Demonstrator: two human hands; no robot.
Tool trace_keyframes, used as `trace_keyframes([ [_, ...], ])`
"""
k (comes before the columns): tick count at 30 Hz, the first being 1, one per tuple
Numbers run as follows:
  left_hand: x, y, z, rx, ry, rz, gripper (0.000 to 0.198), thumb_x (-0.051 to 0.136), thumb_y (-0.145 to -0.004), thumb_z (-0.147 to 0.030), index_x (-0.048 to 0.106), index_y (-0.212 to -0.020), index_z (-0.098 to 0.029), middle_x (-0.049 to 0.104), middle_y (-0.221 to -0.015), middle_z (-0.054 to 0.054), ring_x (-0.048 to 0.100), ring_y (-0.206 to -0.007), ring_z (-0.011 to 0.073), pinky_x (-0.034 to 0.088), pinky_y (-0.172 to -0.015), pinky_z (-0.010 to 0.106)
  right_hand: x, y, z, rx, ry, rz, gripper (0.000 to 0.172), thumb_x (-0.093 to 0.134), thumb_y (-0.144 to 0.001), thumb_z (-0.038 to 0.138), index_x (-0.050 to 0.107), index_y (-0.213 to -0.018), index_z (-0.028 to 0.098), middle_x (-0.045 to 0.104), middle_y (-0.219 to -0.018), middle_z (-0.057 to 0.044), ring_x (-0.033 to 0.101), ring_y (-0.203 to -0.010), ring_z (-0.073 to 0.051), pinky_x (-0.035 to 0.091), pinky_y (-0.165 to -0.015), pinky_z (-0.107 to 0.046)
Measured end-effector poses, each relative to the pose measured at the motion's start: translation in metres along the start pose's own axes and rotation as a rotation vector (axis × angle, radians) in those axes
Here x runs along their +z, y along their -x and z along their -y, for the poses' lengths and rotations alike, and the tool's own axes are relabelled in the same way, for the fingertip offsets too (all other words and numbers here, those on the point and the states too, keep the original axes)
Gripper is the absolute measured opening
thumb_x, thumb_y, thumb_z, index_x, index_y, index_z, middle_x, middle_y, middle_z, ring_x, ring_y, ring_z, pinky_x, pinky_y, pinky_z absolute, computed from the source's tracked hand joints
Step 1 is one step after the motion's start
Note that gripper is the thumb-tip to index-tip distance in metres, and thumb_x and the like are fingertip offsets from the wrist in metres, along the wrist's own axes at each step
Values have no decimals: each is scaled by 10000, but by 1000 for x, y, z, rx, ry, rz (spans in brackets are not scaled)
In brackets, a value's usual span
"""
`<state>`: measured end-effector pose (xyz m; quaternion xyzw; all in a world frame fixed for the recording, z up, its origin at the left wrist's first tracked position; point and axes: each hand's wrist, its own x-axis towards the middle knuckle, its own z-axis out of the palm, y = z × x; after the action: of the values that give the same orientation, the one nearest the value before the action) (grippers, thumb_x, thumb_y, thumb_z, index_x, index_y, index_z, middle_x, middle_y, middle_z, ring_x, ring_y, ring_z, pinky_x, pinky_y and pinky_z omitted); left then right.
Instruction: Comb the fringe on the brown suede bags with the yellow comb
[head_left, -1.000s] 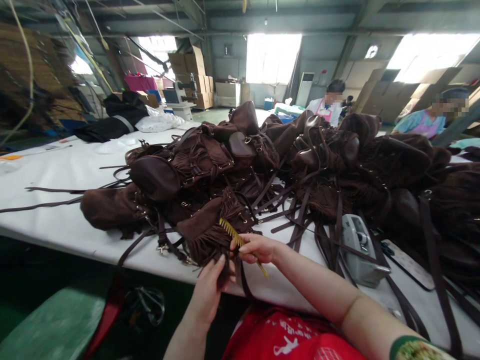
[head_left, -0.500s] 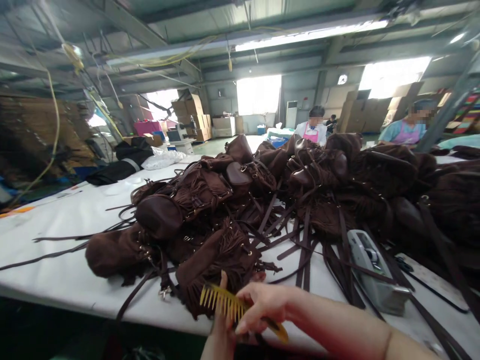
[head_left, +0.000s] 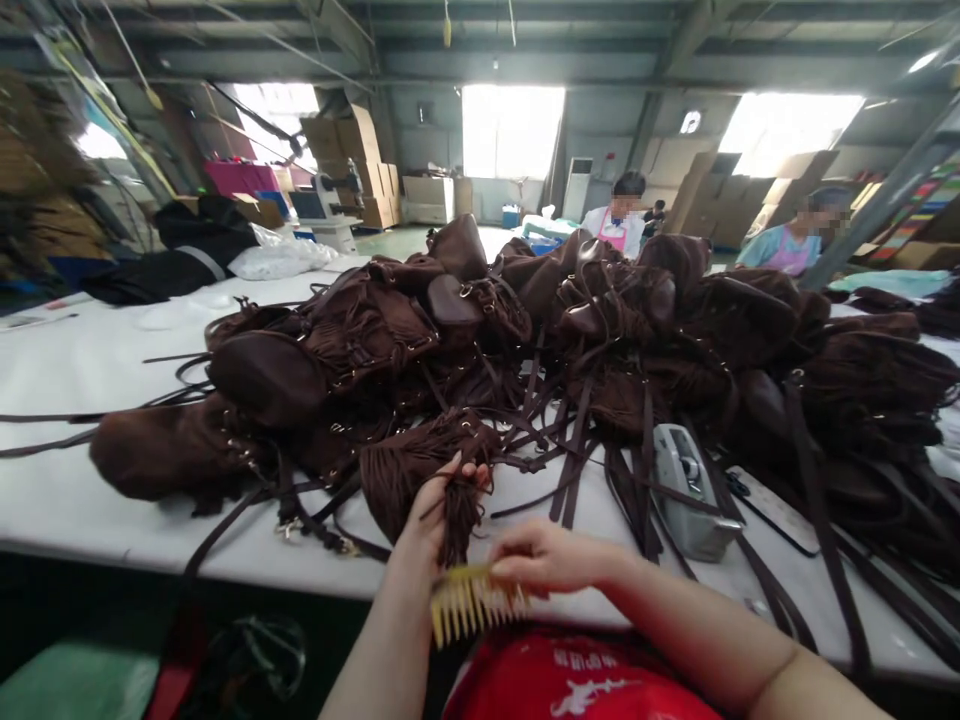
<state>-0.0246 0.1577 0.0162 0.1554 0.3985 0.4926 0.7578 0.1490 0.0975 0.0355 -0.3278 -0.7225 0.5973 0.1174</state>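
A yellow wide-toothed comb [head_left: 466,603] is gripped in my right hand [head_left: 540,555], its teeth pointing down toward my body. Just beyond it, my left hand [head_left: 439,500] is closed round the fringe strands of a dark brown fringed bag [head_left: 394,470] at the table's front edge. Loose strands hang from between those fingers. The comb's teeth stand apart from the fringe, in front of the table edge.
A large heap of brown bags [head_left: 367,320] with trailing straps covers the white table [head_left: 67,520]. A grey tape dispenser [head_left: 690,490] and a phone-like flat object [head_left: 776,510] lie at right. Two people [head_left: 619,220] work beyond the heap.
My left hand has turned and now holds a bunch of fringe. The comb has moved down toward my body, away from the bag. The camera view has tilted downward.
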Motion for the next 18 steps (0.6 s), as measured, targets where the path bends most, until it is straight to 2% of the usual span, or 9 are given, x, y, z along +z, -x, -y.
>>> trace_keyframes([
  [3, 0, -2, 6, -54, 53, 9, 141, 560, -849, -230, 599, -749, -139, 624, -669, 54, 659, -705, 184, 567, -708, 319, -18, -15, -8, -124, 327, -532, 349, 482, -898, 461, 594, -800, 145, 555, -664, 0, 484, -591, -101, 345, -562, -211],
  [4, 2, -2, 8, -62, 60, 23, 147, 537, -859, -238, 621, -821, -124, 650, -720, 76, 668, -754, 205, 566, -725, 337, -24, -22, -12, -153, 475, -647, 340, 496, -893, 458, 595, -797, 148, 576, -707, -16, 501, -640, -114, 340, -595, -221],
  [5, 3, -1, 9, -74, 75, 52, 186, 512, -868, -246, 632, -898, -107, 671, -781, 98, 671, -810, 222, 561, -751, 351, -28, -30, -16, -167, 621, -705, 340, 500, -892, 464, 598, -801, 152, 593, -746, -31, 513, -677, -125, 330, -615, -229],
  [7, 5, 2, 9, -113, 147, 148, 285, 454, -887, -252, 617, -1044, -80, 688, -896, 130, 662, -907, 237, 540, -820, 365, -31, -42, -25, -145, 845, -684, 366, 478, -900, 491, 601, -804, 160, 620, -790, -50, 525, -687, -135, 306, -610, -237],
  [9, 3, 5, 6, -173, 252, 248, 339, 406, -902, -259, 593, -1108, -66, 685, -954, 143, 653, -944, 235, 520, -865, 372, -26, -48, -33, -87, 950, -605, 411, 441, -906, 527, 601, -790, 167, 632, -765, -47, 518, -641, -129, 275, -572, -240],
  [12, -6, 8, 1, -199, 330, 289, 309, 387, -915, -278, 604, -997, -74, 669, -850, 116, 660, -821, 196, 542, -789, 343, -9, -45, -40, -66, 971, -450, 481, 412, -892, 589, 607, -744, 174, 617, -672, -23, 474, -561, -114, 224, -526, -248],
  [14, -11, 7, 0, -92, 179, 267, 246, 397, -917, -255, 585, -878, -101, 595, -693, 44, 612, -626, 119, 536, -633, 243, 3, -38, -42, -108, 944, -311, 516, 416, -872, 621, 609, -704, 173, 596, -628, -11, 421, -521, -103, 196, -504, -254],
  [16, -13, 2, 4, 69, -69, 216, 213, 423, -908, -227, 531, -751, -133, 437, -557, -41, 449, -424, 55, 425, -441, 153, 12, -31, -42, -127, 882, -220, 526, 428, -859, 629, 611, -685, 168, 567, -593, 1, 357, -494, -93, 179, -487, -254],
  [18, -11, -5, 12, 192, -275, 142, 288, 441, -906, -268, 449, -637, -166, 290, -496, -85, 275, -334, 46, 290, -335, 152, 19, -26, -41, -95, 788, -194, 516, 451, -853, 615, 609, -674, 158, 526, -559, 17, 314, -482, -83, 181, -475, -246],
])
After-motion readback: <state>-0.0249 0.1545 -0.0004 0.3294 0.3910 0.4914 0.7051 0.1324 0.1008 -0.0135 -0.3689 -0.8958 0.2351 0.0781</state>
